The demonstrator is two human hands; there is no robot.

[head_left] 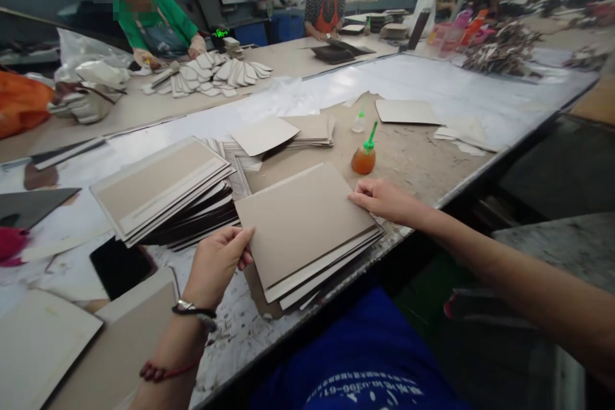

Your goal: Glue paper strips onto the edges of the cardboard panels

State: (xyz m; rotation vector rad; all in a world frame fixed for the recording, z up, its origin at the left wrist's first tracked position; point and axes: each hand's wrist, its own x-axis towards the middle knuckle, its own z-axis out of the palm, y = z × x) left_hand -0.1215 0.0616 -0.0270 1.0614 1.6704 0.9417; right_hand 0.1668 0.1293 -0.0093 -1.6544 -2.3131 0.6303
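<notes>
A beige board tops a small stack of boards near the table's front edge. My left hand pinches its left edge between thumb and fingers. At its right edge, my right hand grips the same board with curled fingers. White and dark edges of the lower boards show beneath it. Left of this stack stands a taller pile of beige boards with dark undersides. Just beyond my right hand is a squat bottle of orange liquid with a green nozzle.
A clear bottle and a pale sheet lie farther back. A black phone rests at left, beside larger boards. Across the table, a person in green works by white pieces; another person wears an orange apron.
</notes>
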